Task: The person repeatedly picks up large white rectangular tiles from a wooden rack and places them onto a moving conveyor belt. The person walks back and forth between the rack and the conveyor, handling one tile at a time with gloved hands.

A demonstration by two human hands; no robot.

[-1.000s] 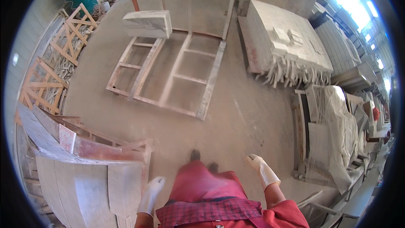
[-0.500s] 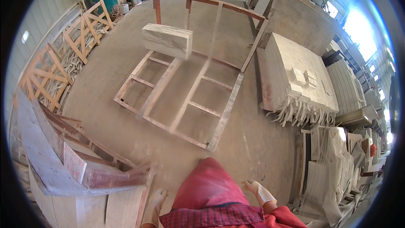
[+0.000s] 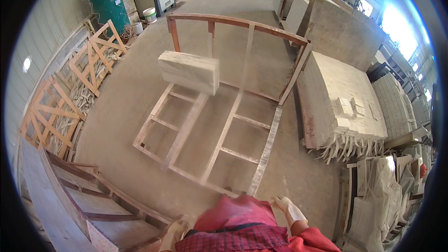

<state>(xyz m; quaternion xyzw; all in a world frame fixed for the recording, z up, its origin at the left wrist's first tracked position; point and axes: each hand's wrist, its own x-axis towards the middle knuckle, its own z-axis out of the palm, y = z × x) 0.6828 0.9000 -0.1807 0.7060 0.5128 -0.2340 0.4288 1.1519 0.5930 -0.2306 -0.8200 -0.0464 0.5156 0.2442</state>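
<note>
My left hand (image 3: 176, 231), in a pale glove, hangs low at my left side beside a dark-red rack. It holds nothing that I can see, and its loosely bent fingers are a little blurred. My right hand (image 3: 288, 208), also in a pale glove, is held off my right hip, empty, fingers loose and slightly apart. In front of my red apron (image 3: 238, 211) a metal frame (image 3: 218, 147) lies on the floor, with a dark-red upright back (image 3: 238, 21). A stack of white, grey-veined stone slabs (image 3: 189, 73) stands on the frame's far left part.
A dark-red rack (image 3: 122, 197) with boards is close on my left. Wooden trestles (image 3: 95, 58) lean along the left wall. A large strapped stack of pale slabs (image 3: 339, 88) stands right, with plastic-wrapped goods (image 3: 380, 200) nearer. A green tank (image 3: 107, 4) and white bucket (image 3: 150, 15) are far left.
The metal frame and slabs appear lower and nearer as I move forward and the view tilts up. The left rack has shifted closer beside me. Both hands stay low and empty.
</note>
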